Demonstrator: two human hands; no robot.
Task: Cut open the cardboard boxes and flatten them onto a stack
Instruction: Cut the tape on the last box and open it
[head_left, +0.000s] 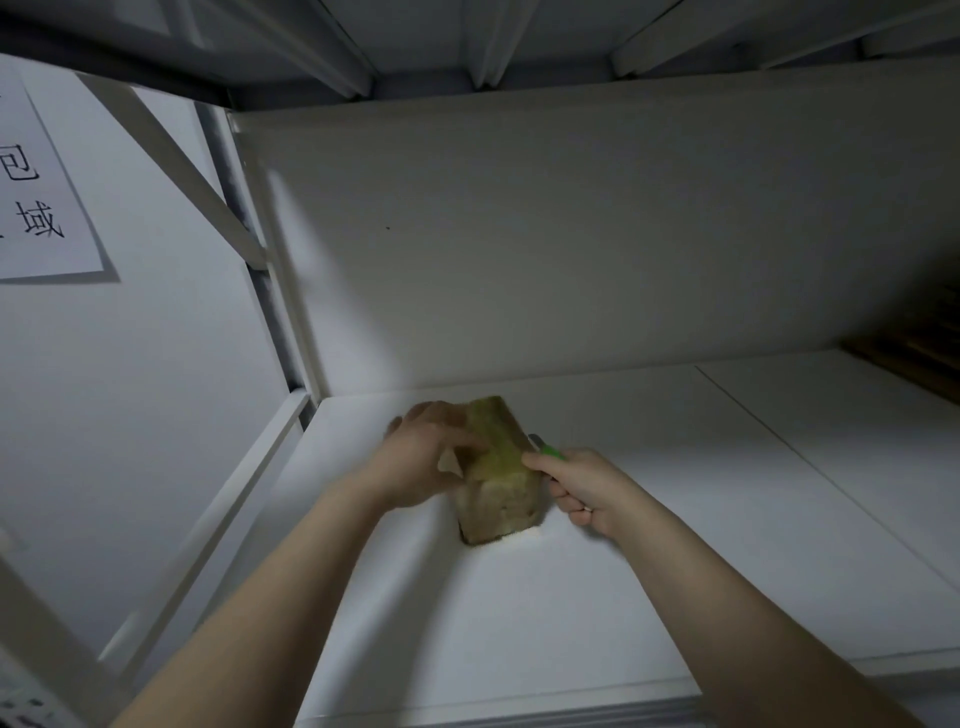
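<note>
cardboard box (498, 467) on shelf (675, 545), near left end of back panel (571, 234) | your left hand (421, 457) fingers curl round it | right hand (582, 488) grips green cutter (548, 451) beside it | likely light, crushable: brace corners, not faces

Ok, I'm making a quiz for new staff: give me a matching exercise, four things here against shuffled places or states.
Things: 1 left hand; 2 right hand; 3 cardboard box; 4 paper sign.
States: A hangs on the wall, far left; B grips the green cutter; C holds the box's left side; D stands on the white shelf.
Pairs: 1-C; 2-B; 3-D; 4-A.
</note>
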